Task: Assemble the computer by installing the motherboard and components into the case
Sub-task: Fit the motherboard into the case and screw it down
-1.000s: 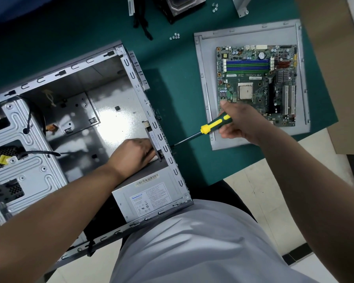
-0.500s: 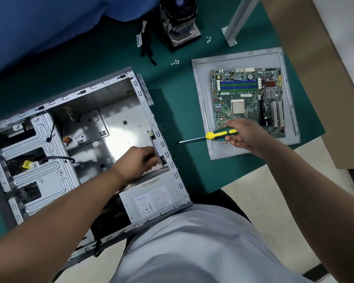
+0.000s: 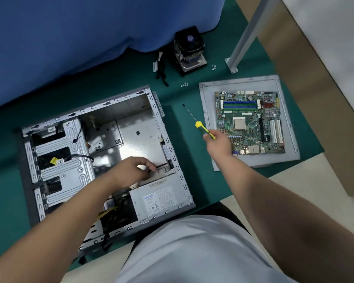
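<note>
Lying open side up on the green mat (image 3: 184, 94), computer case (image 3: 102, 160), taken as landmark. Inside it, near corner: power supply (image 3: 158, 201), label upward, set against the rear wall. Just beyond the power supply, within the case: left hand (image 3: 134, 169), fingers curled and pinching a dark cable (image 3: 161, 165) close to the rear wall. Along the far-left side of the case interior: drive cage (image 3: 57, 158), with a yellow tag and black leads. To the right of the case, above the mat: right hand (image 3: 219, 145), clenched on the yellow-and-green handle of a screwdriver (image 3: 199, 125), shaft angled up and away, tip free of any surface. Further right of the case: motherboard (image 3: 249, 123), not installed, flat on a grey panel (image 3: 207, 119), socket and memory slots upward. Beyond the case, toward the blue cloth (image 3: 80, 37): CPU cooler (image 3: 189, 50), upright, with black straps (image 3: 160, 70) beside it. Between cooler and grey panel: small clusters of screws (image 3: 184, 84). Beyond the panel, right of the cooler: white post (image 3: 244, 35), foot on the mat.
</note>
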`<move>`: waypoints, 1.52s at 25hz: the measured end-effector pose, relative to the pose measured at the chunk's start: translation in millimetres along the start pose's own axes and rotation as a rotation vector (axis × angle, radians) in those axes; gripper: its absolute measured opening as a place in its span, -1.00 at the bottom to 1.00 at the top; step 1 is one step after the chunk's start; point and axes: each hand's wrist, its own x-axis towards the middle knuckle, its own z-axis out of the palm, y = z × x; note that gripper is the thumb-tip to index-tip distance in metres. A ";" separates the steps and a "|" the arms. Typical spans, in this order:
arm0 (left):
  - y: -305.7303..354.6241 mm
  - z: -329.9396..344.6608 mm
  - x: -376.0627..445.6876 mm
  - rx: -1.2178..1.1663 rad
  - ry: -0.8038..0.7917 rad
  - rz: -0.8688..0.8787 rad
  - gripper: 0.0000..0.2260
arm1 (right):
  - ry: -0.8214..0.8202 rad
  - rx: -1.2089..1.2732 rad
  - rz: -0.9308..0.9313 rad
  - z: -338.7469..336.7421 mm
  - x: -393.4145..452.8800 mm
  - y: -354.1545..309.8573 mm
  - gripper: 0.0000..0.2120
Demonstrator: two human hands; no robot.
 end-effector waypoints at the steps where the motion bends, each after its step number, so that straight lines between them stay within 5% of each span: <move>1: 2.1 -0.3 -2.8 -0.026 0.009 -0.007 -0.87 | 0.009 -0.139 -0.024 5.4 -0.1 -1.4 -0.72; 3: 5.8 -0.9 -13.5 -0.076 0.025 0.001 -0.92 | 0.007 -0.383 -0.064 12.4 -2.9 -5.1 -0.67; 7: 9.1 5.5 -38.0 -0.119 -0.054 0.038 -0.52 | -0.052 -0.730 -0.154 15.8 -8.3 -10.9 -0.59; 10: 9.3 11.8 -40.9 -0.105 -0.085 0.068 -0.62 | -0.115 -0.722 -0.160 10.6 -12.0 -9.2 -0.51; 13: 13.2 18.4 -36.0 -0.023 0.062 0.097 -0.84 | -0.106 -0.666 -0.220 0.4 -22.4 -15.5 -0.52; 19: 17.8 36.0 -26.8 0.017 0.249 0.175 -0.86 | -0.187 -0.299 -0.694 -18.4 -80.2 -49.4 -0.83; 28: 28.0 44.3 -22.0 0.098 0.275 0.211 -0.70 | -0.493 -0.532 -0.776 -14.2 -119.7 -62.2 -0.76; 38: 26.6 53.5 -20.3 -0.073 0.321 0.169 -0.80 | -0.413 -0.745 -0.904 -15.7 -118.0 -81.1 -0.85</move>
